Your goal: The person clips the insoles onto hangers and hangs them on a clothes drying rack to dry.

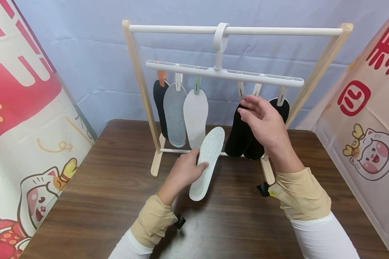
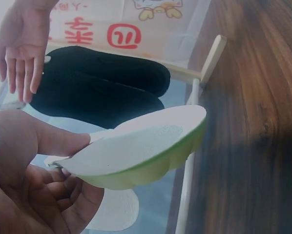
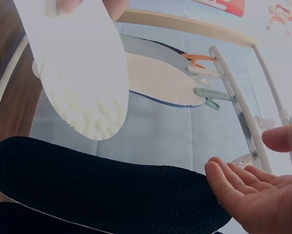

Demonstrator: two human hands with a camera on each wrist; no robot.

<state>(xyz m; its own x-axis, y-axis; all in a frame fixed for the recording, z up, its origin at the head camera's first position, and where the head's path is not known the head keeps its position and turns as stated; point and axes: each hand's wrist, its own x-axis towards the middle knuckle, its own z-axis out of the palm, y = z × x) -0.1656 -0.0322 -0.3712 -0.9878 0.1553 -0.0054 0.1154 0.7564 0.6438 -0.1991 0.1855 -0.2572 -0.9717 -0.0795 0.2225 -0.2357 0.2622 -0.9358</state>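
My left hand [image 1: 184, 169] pinches a white insole [image 1: 214, 144] around its middle, thumb on one face and fingers behind. The insole tilts upright in front of the rack, its dimpled end up. In the left wrist view its edge looks pale green. My right hand [image 1: 267, 120] is raised with fingers extended and holds nothing. It is by the clipped end of a black insole [image 3: 102, 185]; whether it touches that insole cannot be told. A white clip [image 1: 241, 90] hangs just beyond its fingertips. More black insoles [image 1: 280, 108] hang to the right, partly hidden by this hand.
A white hanger [image 1: 181, 67] hooks over the rail [image 1: 168, 29] of a wooden-legged rack. Black, grey [image 1: 175, 118] and white [image 1: 195, 111] insoles hang at its left from orange, white and green [image 1: 197, 84] clips. The rack stands on a brown table [image 1: 94, 187].
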